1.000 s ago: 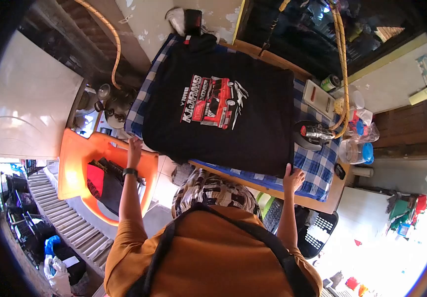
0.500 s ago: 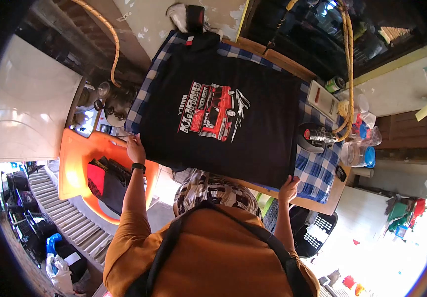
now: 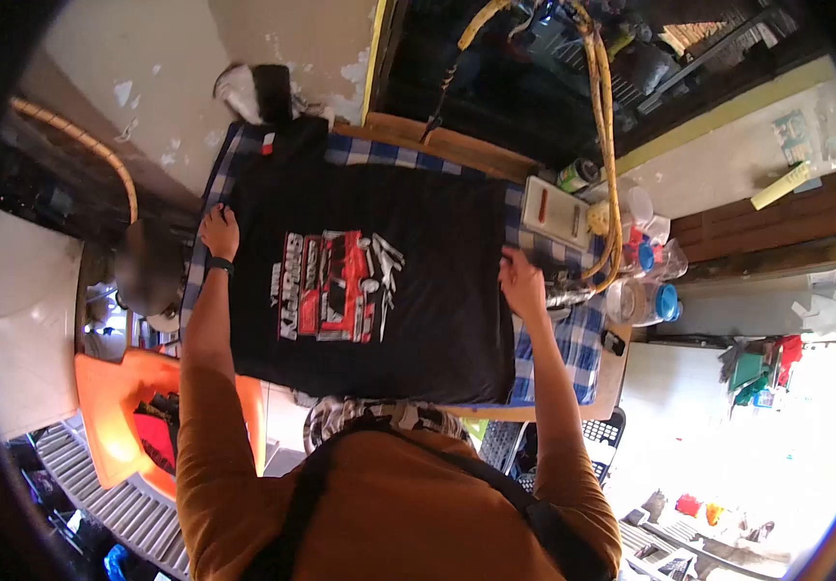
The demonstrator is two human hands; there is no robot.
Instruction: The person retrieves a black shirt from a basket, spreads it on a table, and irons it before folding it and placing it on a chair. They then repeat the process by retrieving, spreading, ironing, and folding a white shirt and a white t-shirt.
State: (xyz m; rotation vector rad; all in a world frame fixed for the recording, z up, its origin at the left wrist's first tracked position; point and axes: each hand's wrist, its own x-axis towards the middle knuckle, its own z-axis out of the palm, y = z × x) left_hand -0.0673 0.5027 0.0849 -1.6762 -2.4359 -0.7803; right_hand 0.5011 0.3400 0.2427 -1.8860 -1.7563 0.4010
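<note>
A black T-shirt (image 3: 437,261) with a red vehicle print lies spread on a blue and white checked cloth (image 3: 577,358). At the shirt's left edge, near its sleeve, is my left hand (image 3: 219,232), with a dark band on the wrist; its fingers rest against the fabric and look spread. My right hand (image 3: 521,283) is at the opposite edge, fingers partly bent, and whether it pinches the fabric is unclear. Just beyond it, an iron (image 3: 565,294) is partly hidden by my right hand and forearm.
An orange chair (image 3: 108,407) with folded garments stands at lower left. A white tray (image 3: 555,211), a green can (image 3: 577,174) and plastic jars (image 3: 642,302) are at the right. Yellow hoses (image 3: 604,145) hang near the iron.
Both hands have moved from the shirt's near corners farther up along its sides. The corners are let go, and the near edge lies lower. The camera view has shifted.
</note>
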